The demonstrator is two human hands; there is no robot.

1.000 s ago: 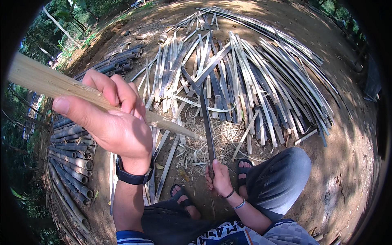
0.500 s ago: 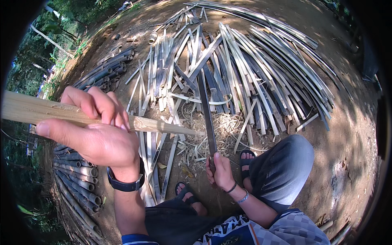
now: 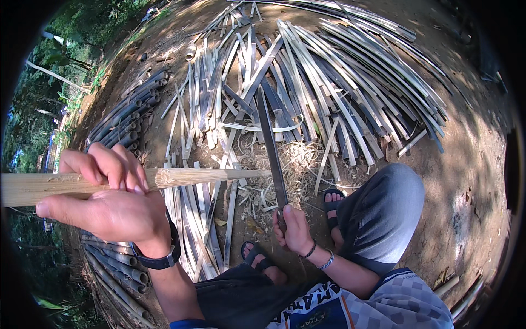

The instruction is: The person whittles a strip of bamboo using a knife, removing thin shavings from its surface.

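A pale split bamboo strip (image 3: 189,176) crosses the left half of the view, close to the camera and nearly level. My left hand (image 3: 112,203) is closed on it, fingers over the top and thumb along the lower edge. Down low in the middle, my right hand (image 3: 294,231) grips the handle of a long dark machete (image 3: 268,137), fingers wrapped round. The blade stands nearly upright in the picture, tip away from me. The strip's far end meets or overlaps the blade; whether they touch I cannot tell.
Curly bamboo shavings (image 3: 298,156) lie on the dirt behind the blade. A wide pile of split bamboo strips (image 3: 350,93) fans out beyond. Whole bamboo poles (image 3: 118,118) are stacked at the left, with more poles (image 3: 123,268) lower down. My bent right knee (image 3: 389,208) rises at the right.
My left hand and the bamboo strip have shifted left; the strip now lies more level. My right hand stays on the machete. The background has moved slightly up and left.
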